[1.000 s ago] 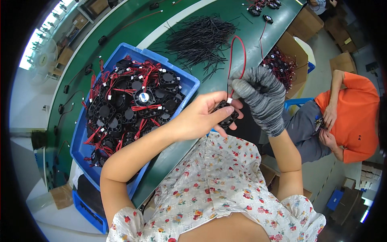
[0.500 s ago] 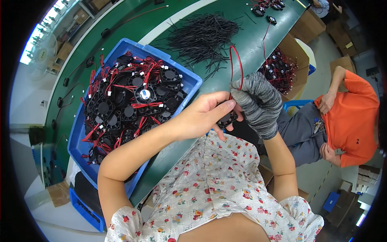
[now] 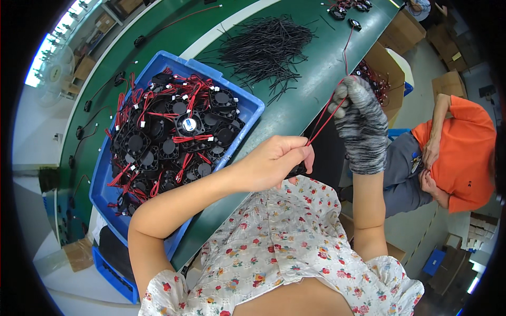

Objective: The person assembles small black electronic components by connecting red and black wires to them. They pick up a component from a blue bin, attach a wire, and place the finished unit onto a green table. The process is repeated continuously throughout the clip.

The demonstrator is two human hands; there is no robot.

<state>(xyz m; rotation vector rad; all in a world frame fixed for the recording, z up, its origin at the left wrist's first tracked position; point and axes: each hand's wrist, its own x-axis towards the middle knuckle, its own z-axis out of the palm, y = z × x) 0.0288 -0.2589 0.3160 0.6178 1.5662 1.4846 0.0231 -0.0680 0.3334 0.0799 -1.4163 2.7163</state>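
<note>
My bare left hand [image 3: 282,160] is closed round a small black cooling fan [image 3: 298,169], most of which the fingers hide. From that hand the fan's red and black wires [image 3: 322,118] run up to my right hand [image 3: 361,121], which wears a grey knitted glove. The gloved fingers are pinched on the wires, holding them taut in a loop. Left of my hands stands a blue bin [image 3: 245,117] heaped with black fans [image 3: 168,145], their red wires bundled and tipped with white plugs. A pile of thin black tubes or ties [image 3: 266,45] lies beyond on the green table.
On the green tabletop [image 3: 311,73], single fans with stretched wires lie along the far left. Another fan [image 3: 355,24] lies at the table's right edge. Past that edge stands a cardboard box [image 3: 392,68] of fans. A person in an orange top [image 3: 458,152] sits at right.
My gloved right hand has moved up and right, drawing the wires out from the fan. My left hand has shifted slightly down, its fingers more closed. The seated person's arm has moved lower.
</note>
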